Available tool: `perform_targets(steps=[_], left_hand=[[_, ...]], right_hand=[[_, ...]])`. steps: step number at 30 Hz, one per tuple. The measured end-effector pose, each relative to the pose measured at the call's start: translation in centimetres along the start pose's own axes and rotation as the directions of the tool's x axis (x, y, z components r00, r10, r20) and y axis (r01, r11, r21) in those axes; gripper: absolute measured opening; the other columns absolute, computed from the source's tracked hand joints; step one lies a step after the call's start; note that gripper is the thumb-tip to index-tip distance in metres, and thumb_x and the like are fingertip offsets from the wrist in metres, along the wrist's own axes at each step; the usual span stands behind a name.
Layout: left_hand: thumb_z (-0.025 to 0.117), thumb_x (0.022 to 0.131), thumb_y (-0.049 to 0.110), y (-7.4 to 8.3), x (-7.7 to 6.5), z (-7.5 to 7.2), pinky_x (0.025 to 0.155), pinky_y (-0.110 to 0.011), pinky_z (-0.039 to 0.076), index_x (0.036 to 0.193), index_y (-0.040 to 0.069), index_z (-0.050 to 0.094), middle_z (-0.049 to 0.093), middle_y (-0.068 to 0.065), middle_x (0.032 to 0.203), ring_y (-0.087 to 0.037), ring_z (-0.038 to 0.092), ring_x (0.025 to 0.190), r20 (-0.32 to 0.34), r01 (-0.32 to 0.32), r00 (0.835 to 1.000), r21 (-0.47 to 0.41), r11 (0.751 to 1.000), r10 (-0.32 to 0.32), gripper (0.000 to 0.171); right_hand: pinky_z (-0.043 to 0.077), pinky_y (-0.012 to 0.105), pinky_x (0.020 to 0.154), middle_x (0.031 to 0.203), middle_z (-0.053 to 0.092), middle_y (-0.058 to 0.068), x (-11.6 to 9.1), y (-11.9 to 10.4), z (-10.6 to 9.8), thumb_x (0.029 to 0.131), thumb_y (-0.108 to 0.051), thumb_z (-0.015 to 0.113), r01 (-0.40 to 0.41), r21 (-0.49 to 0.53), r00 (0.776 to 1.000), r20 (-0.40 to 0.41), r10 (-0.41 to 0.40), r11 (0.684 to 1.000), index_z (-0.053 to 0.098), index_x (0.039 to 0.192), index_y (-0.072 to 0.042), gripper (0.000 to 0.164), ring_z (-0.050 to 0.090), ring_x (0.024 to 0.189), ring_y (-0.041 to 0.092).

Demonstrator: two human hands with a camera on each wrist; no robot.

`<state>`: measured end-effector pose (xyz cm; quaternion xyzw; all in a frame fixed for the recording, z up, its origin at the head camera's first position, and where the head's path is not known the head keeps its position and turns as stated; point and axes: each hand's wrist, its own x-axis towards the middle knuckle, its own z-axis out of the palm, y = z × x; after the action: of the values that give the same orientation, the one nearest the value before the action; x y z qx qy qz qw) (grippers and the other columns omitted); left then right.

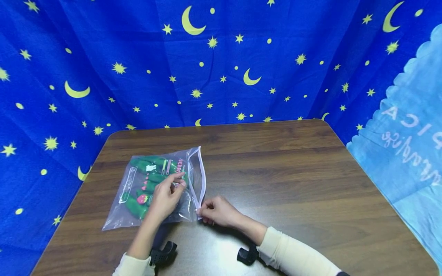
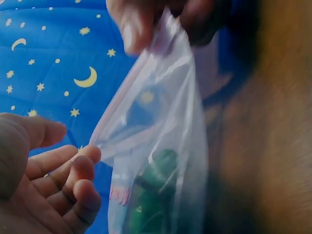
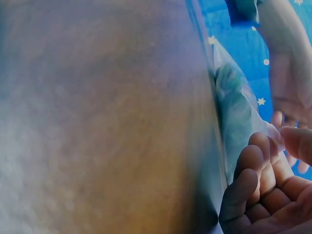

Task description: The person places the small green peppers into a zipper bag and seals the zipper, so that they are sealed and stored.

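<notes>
A clear plastic zip bag (image 1: 115,220) lies flat on the table, its printed face with a pink strawberry upward. Something green (image 1: 134,207) fills it; I cannot tell what kind of thing. The white zip strip (image 1: 203,174) runs along the bag's right end, and its two edges stand apart. At the near end of that strip my right hand (image 1: 221,212) pinches the corner between thumb and fingers. My left hand (image 1: 165,199) is over the bag, fingers loosely bent and gripping nothing. In the left wrist view a fingertip (image 2: 91,152) appears close to the bag's mouth; contact is unclear.
The brown wooden table (image 1: 293,172) extends right of and beyond the bag. A blue curtain (image 1: 228,50) with moons and stars hangs behind it, and a light blue cloth (image 1: 411,153) hangs at the right. Black wrist mounts (image 1: 164,253) sit by both wrists.
</notes>
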<state>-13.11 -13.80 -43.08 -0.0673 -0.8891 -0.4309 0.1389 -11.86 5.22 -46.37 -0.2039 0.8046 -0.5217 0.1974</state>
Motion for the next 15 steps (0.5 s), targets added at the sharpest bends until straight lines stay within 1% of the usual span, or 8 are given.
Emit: perform_targets(steps=[2,3,4,6,8,10,12,15], left_hand=[[0.063,0.086,0.006,0.2,-1.0,-0.1,0.051,-0.020,0.042,0.112,0.005,0.066,0.068,-0.009,0.082,-0.001,0.047,0.057,-0.006,0.057,0.998,-0.069,0.996,-0.057,0.026],[0.062,0.086,0.005,0.3,-1.5,-0.1,0.047,-0.020,0.041,0.110,0.005,0.067,0.068,-0.011,0.080,-0.001,0.046,0.054,-0.002,0.091,0.996,-0.111,0.990,-0.092,0.024],[0.061,0.087,0.005,0.4,-2.1,-0.2,0.044,-0.021,0.041,0.109,0.004,0.066,0.067,-0.012,0.078,-0.001,0.046,0.051,0.009,0.131,0.991,-0.157,0.979,-0.132,0.022],[0.059,0.088,0.005,0.6,-3.1,-0.1,0.037,-0.022,0.040,0.106,0.002,0.066,0.065,-0.014,0.075,-0.003,0.044,0.044,0.047,0.222,0.975,-0.240,0.945,-0.217,0.019],[0.058,0.090,0.006,0.8,-4.2,-0.1,0.032,-0.025,0.040,0.104,0.000,0.065,0.065,-0.014,0.073,-0.006,0.045,0.040,0.096,0.313,0.950,-0.295,0.903,-0.298,0.017],[0.057,0.091,0.007,0.8,-5.1,0.1,0.031,-0.026,0.040,0.102,-0.002,0.063,0.064,-0.011,0.070,-0.008,0.045,0.038,0.141,0.389,0.921,-0.319,0.864,-0.363,0.015],[0.057,0.091,0.008,0.7,-5.9,0.2,0.030,-0.026,0.041,0.099,-0.004,0.062,0.062,-0.007,0.067,-0.008,0.045,0.037,0.172,0.447,0.894,-0.340,0.827,-0.413,0.016],[0.057,0.091,0.009,0.5,-7.1,0.5,0.029,-0.025,0.040,0.097,-0.007,0.059,0.060,-0.003,0.063,-0.007,0.044,0.036,0.226,0.521,0.854,-0.398,0.755,-0.469,0.018]], right_hand=[[0.040,0.017,0.041,0.058,0.060,0.008,0.0,0.0,0.0,0.087,-0.017,0.061,-0.001,-0.001,1.000,0.004,0.001,1.000,0.065,0.071,0.002,0.026,0.048,0.046,0.008],[0.040,0.017,0.041,0.058,0.060,0.008,0.1,0.0,0.0,0.087,-0.017,0.061,0.000,-0.003,1.000,0.006,0.000,1.000,0.065,0.070,0.002,0.026,0.048,0.046,0.008],[0.040,0.017,0.041,0.058,0.060,0.009,0.1,0.0,0.0,0.087,-0.018,0.062,0.000,-0.004,1.000,0.007,0.000,1.000,0.065,0.070,0.002,0.027,0.049,0.046,0.008],[0.040,0.017,0.041,0.058,0.060,0.009,0.2,0.0,-0.1,0.087,-0.019,0.062,0.003,-0.008,1.000,0.009,-0.003,1.000,0.064,0.069,0.002,0.027,0.049,0.046,0.007],[0.040,0.018,0.041,0.059,0.060,0.009,0.3,0.1,-0.2,0.086,-0.020,0.062,0.004,-0.013,1.000,0.008,-0.004,1.000,0.064,0.069,0.001,0.027,0.049,0.046,0.007],[0.041,0.018,0.041,0.058,0.060,0.008,0.3,0.1,-0.2,0.086,-0.021,0.062,0.002,-0.015,1.000,0.004,-0.002,1.000,0.064,0.069,0.000,0.027,0.049,0.046,0.007],[0.041,0.018,0.042,0.058,0.060,0.006,0.4,0.2,-0.2,0.086,-0.020,0.063,0.000,-0.017,1.000,0.000,0.000,1.000,0.065,0.070,-0.001,0.026,0.050,0.047,0.007],[0.041,0.018,0.042,0.058,0.059,0.004,0.5,0.2,-0.2,0.086,-0.020,0.063,0.002,-0.026,1.000,-0.011,-0.002,1.000,0.067,0.071,-0.002,0.023,0.050,0.047,0.007]])
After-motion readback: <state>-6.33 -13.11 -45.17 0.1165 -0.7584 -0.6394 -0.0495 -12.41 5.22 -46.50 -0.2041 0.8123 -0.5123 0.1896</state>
